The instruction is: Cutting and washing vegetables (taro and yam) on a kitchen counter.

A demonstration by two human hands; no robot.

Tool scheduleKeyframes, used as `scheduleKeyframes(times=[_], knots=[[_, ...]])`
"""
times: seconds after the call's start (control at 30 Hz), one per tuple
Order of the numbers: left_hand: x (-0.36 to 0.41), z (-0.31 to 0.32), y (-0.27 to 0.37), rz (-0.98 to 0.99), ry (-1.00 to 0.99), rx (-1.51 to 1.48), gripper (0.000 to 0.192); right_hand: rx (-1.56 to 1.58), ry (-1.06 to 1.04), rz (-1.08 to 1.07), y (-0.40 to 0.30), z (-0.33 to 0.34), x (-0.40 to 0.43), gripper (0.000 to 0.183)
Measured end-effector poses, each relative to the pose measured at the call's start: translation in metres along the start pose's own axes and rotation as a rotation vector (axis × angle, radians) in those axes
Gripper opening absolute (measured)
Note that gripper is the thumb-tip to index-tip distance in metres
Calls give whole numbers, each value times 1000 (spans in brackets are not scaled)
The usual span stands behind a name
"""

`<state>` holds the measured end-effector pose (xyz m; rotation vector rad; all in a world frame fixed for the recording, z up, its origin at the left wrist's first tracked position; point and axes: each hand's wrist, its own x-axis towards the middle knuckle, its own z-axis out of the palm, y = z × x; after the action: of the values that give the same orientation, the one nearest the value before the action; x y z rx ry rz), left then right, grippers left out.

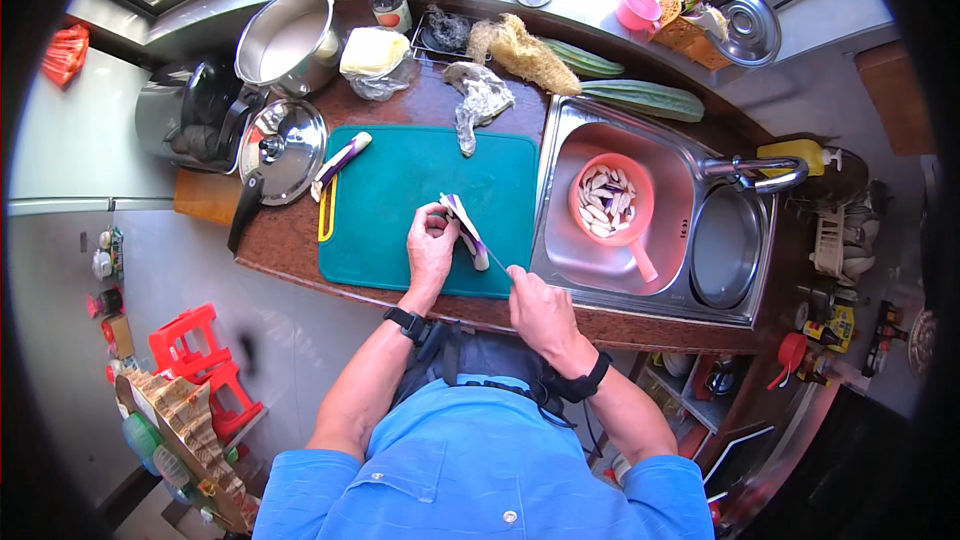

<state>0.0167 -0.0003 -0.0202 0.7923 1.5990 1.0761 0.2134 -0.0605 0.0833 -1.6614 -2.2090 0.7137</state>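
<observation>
My left hand [433,242] rests on the green cutting board [390,187], its fingers curled against a long piece of peeled, purple-streaked eggplant [466,231]. Whether the fingers grip the piece or only touch it is hard to tell. My right hand [541,309] is closed on the handle of a knife [496,260], whose thin blade reaches the lower part of that piece. Another eggplant length [343,163] lies across the board's upper left edge. Cut eggplant pieces [606,199] fill a pink plastic strainer or dipper [637,236] in the steel sink, right of the board.
A pot lid [289,157] and a black-handled pot [289,41] stand at left. A crumpled plastic bag [480,97] overlaps the board's top edge. Behind it are a dried loofah [532,56] and green gourds [645,97]. The faucet [757,165] borders the sink [555,240] at right.
</observation>
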Motion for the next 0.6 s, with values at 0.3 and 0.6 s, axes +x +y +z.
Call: scheduleKeyframes(times=[0.3, 0.6], knots=[[-2, 12, 15, 268, 74, 351, 26, -106, -74, 95, -6, -5, 2, 13], [4, 17, 21, 315, 17, 438, 26, -165, -86, 99, 4, -14, 16, 7]])
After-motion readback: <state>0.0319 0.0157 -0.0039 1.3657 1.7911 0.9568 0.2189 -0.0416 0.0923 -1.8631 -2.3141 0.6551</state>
